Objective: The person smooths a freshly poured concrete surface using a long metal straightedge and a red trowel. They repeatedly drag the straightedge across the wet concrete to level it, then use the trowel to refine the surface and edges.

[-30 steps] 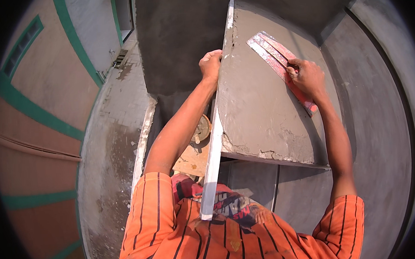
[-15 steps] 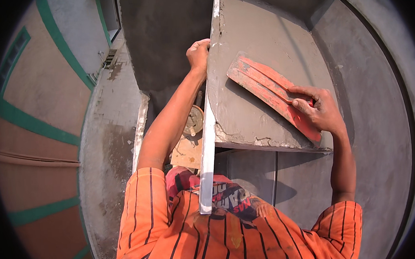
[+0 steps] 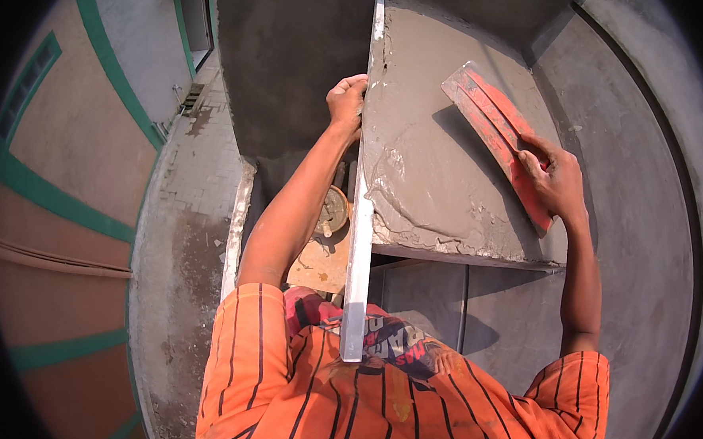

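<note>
My left hand [image 3: 345,100] is closed on the upper part of a long pale straightedge bar [image 3: 357,291], which lies along the left edge of a cement-coated slab [image 3: 417,113] and runs down toward my chest. My right hand [image 3: 552,173] grips the handle of a long red plastering float [image 3: 489,121], streaked with grey, held slanting over the right half of the slab and casting a shadow on it. Wet mortar with ridges and a ragged lip [image 3: 415,216] covers the slab's lower left part.
Below and left of the slab, a round container [image 3: 331,209] with a tool in it rests on a board [image 3: 318,265]. Dark plastered wall [image 3: 287,48] stands ahead, a grey wall [image 3: 629,205] at right. A paved path [image 3: 186,172] and green-trimmed wall [image 3: 67,250] lie left.
The float went down and flatter, then swung rightward to a steeper slant. Fresh ridges show in the mortar at the lower left. My left hand stays on the bar.
</note>
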